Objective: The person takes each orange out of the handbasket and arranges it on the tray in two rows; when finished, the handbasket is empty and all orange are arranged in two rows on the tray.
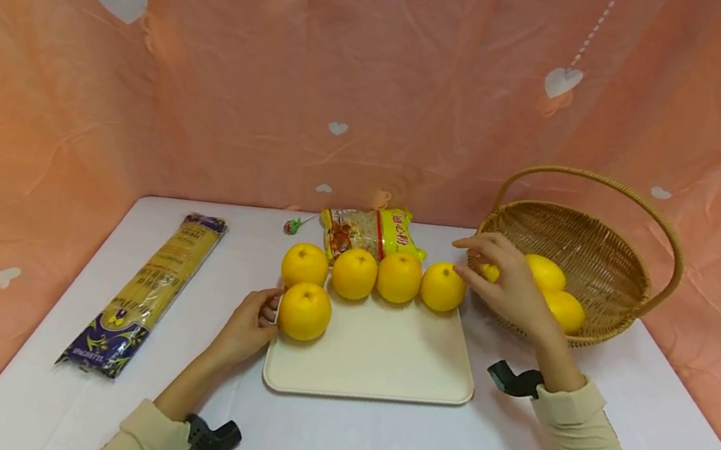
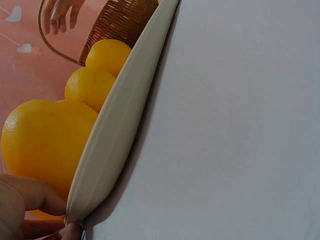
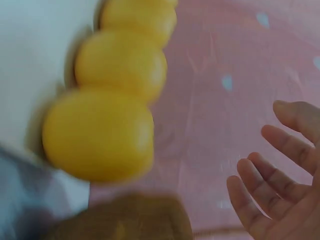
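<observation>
A cream rectangular tray carries several oranges. Most form a row along its back edge, the rightmost orange at the back right corner; another orange sits in front of the row's left end. My left hand grips the tray's left rim beside that front orange; in the left wrist view its fingers lie on both sides of the rim. My right hand, fingers spread, hovers between the rightmost orange and the wicker basket. Nothing is in its palm in the right wrist view.
Yellow fruits lie in the basket, partly hidden by my right hand; its tall handle arches above. Behind the oranges lies a yellow noodle packet, with a small wrapped lollipop to its left. A spaghetti pack lies on the left.
</observation>
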### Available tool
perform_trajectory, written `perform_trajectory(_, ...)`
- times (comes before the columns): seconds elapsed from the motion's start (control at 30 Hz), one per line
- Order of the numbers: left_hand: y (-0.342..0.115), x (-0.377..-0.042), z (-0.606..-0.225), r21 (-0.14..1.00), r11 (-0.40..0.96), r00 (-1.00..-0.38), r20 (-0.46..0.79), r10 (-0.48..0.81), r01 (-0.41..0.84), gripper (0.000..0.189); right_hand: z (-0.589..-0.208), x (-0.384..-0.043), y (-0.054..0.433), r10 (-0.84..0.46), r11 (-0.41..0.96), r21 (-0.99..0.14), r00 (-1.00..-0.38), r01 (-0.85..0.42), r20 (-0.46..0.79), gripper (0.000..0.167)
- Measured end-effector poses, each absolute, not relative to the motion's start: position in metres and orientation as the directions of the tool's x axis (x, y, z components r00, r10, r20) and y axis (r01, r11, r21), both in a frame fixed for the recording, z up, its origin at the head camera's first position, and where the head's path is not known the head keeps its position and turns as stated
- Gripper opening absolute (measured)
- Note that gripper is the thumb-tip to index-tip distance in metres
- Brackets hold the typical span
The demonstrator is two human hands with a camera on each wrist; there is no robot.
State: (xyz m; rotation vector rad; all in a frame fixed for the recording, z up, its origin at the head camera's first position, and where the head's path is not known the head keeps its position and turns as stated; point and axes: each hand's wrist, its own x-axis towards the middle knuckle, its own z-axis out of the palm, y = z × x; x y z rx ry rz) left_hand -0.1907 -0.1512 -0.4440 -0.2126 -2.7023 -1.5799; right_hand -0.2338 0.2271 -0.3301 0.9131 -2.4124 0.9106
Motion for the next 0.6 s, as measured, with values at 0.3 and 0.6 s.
perform_trajectory(0.3,-0.151,-0.191,-0.443,0.87,0.478,-0.99,0.072,0.119,0.121,0.059,-0.297,-0.239,0.278,-0.426,0.7,-0.416,-0.807,-0.581,0.41,0.034)
perform_trajectory(0.6,-0.152,-0.191,-0.444,0.866,0.486,-0.991,0.065,0.121,0.116,0.058,-0.272,-0.261,0.301,-0.496,0.756,-0.434,-0.862,-0.49,0.108,0.043)
